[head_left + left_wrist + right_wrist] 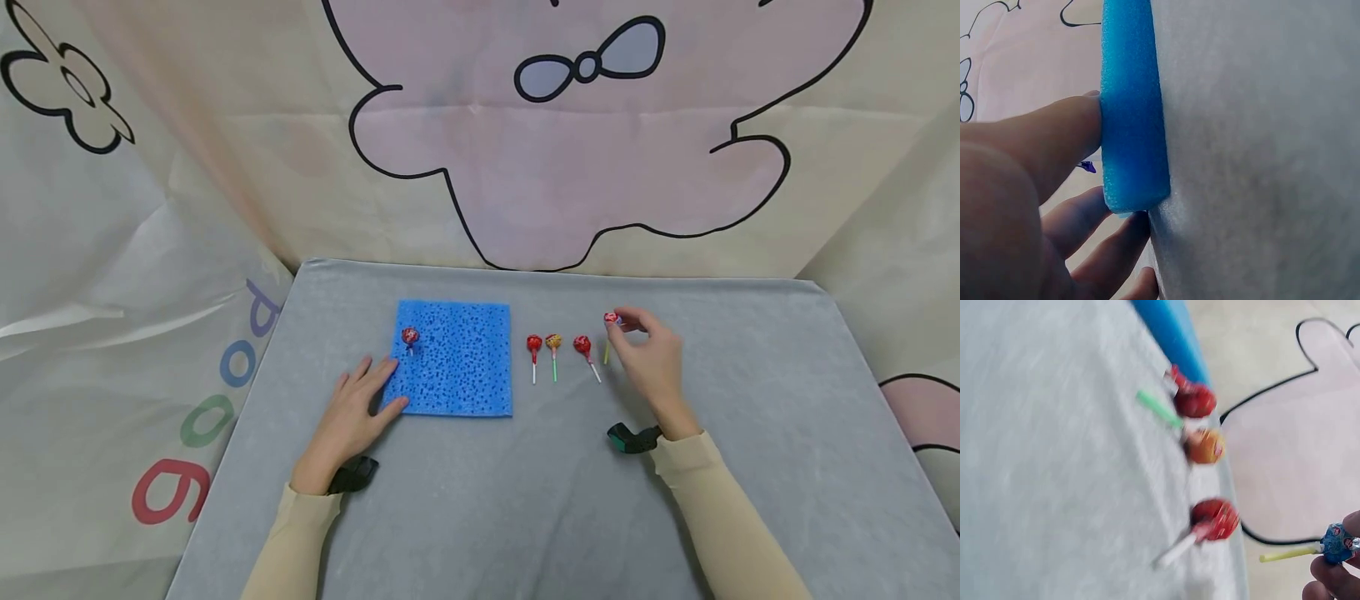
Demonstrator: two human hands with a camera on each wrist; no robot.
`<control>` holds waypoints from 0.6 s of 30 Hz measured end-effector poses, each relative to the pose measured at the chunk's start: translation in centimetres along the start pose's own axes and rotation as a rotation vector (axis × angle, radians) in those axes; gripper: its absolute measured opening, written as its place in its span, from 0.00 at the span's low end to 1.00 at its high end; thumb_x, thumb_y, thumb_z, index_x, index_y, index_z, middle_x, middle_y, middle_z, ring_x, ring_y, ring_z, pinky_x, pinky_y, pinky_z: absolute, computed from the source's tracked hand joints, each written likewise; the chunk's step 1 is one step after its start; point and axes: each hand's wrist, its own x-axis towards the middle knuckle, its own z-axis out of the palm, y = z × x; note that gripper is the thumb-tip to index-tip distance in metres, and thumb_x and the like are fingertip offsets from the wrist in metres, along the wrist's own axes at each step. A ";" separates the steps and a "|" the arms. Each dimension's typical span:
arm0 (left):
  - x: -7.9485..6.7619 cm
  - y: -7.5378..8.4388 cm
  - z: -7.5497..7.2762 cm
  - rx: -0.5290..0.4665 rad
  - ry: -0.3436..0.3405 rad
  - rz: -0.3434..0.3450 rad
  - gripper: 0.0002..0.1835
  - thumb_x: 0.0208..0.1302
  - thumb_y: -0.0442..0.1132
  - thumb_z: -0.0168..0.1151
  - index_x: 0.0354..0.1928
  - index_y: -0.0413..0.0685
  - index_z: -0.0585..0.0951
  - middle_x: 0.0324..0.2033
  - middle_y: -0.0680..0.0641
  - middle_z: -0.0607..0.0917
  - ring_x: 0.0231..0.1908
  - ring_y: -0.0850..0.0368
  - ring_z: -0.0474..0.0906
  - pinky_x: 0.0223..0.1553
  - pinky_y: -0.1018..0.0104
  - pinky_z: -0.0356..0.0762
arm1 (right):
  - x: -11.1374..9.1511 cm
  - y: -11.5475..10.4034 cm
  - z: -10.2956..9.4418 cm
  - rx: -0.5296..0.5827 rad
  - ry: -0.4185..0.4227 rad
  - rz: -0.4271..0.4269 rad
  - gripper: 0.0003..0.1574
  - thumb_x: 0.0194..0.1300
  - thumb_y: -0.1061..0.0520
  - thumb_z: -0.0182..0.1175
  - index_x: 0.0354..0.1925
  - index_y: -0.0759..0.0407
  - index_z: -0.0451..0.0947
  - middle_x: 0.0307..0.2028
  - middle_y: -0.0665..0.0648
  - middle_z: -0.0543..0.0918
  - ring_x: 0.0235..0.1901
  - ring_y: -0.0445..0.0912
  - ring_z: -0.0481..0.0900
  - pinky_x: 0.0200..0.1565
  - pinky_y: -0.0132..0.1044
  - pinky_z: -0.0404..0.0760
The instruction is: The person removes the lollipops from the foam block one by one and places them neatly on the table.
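A blue foam block (457,358) with a pitted top lies left of centre. My left hand (348,421) touches its near left corner, thumb on the top face and the other fingers spread along the left side. A lollipop (410,336) in a red and dark blue wrapper sits on the foam's upper left part. My right hand (651,358) pinches the wrapped head of a blue lollipop (1336,544) between thumb and fingertips, its yellow stick pointing down. Left of that hand lie a red lollipop (582,344), a yellow lollipop (553,341) and another red lollipop (534,343).
A grey cloth covers the table (480,508). A printed curtain (570,192) hangs right behind the far edge, with more fabric (112,350) along the left side. Dark straps with cameras sit on both wrists.
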 end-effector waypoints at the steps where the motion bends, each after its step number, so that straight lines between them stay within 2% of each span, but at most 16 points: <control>1: 0.0 0.0 0.0 -0.001 0.000 -0.001 0.40 0.73 0.56 0.64 0.80 0.48 0.65 0.78 0.42 0.67 0.81 0.35 0.51 0.77 0.28 0.43 | 0.0 0.5 -0.1 -0.015 0.001 0.014 0.13 0.68 0.59 0.68 0.49 0.63 0.87 0.42 0.62 0.90 0.39 0.51 0.83 0.36 0.23 0.70; 6: 0.0 0.0 0.0 0.002 0.002 0.002 0.40 0.73 0.56 0.64 0.80 0.48 0.65 0.78 0.42 0.67 0.81 0.34 0.51 0.77 0.27 0.43 | -0.1 1.8 -0.7 -0.070 -0.030 0.050 0.14 0.69 0.56 0.68 0.49 0.62 0.87 0.42 0.61 0.91 0.39 0.50 0.84 0.38 0.25 0.72; 11: 0.1 -0.2 0.0 0.000 -0.002 -0.002 0.40 0.73 0.56 0.64 0.80 0.49 0.64 0.78 0.42 0.66 0.81 0.35 0.51 0.77 0.28 0.43 | 0.0 2.4 -0.8 -0.128 -0.107 0.045 0.14 0.70 0.55 0.67 0.48 0.63 0.87 0.40 0.62 0.90 0.40 0.53 0.84 0.39 0.27 0.72; 15: 0.0 -0.1 0.0 0.005 -0.003 0.001 0.40 0.73 0.56 0.64 0.80 0.48 0.65 0.78 0.42 0.66 0.81 0.35 0.51 0.77 0.28 0.43 | 0.1 2.9 -0.7 -0.167 -0.159 0.058 0.13 0.69 0.56 0.67 0.47 0.63 0.88 0.38 0.62 0.89 0.39 0.52 0.83 0.39 0.27 0.72; 18: 0.1 -0.1 0.0 0.007 -0.003 0.004 0.40 0.73 0.57 0.64 0.80 0.48 0.65 0.78 0.42 0.67 0.81 0.35 0.51 0.77 0.28 0.43 | 0.1 3.3 -0.5 -0.191 -0.189 0.077 0.12 0.68 0.56 0.66 0.46 0.61 0.88 0.37 0.61 0.89 0.38 0.51 0.83 0.40 0.31 0.74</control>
